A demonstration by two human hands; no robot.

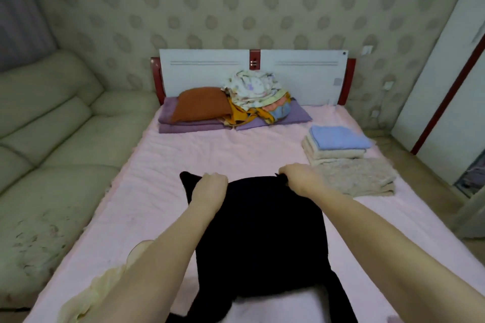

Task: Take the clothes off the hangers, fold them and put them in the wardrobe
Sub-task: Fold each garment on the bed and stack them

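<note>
No legible text, label, brand, number or sign appears on any surface in the head view.

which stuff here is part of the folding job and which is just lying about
Job: black garment, gripped at its far edge by left hand and right hand; folded pile; beige folded piece.

Lying about: orange pillow, heap of bedding, sofa.
</note>
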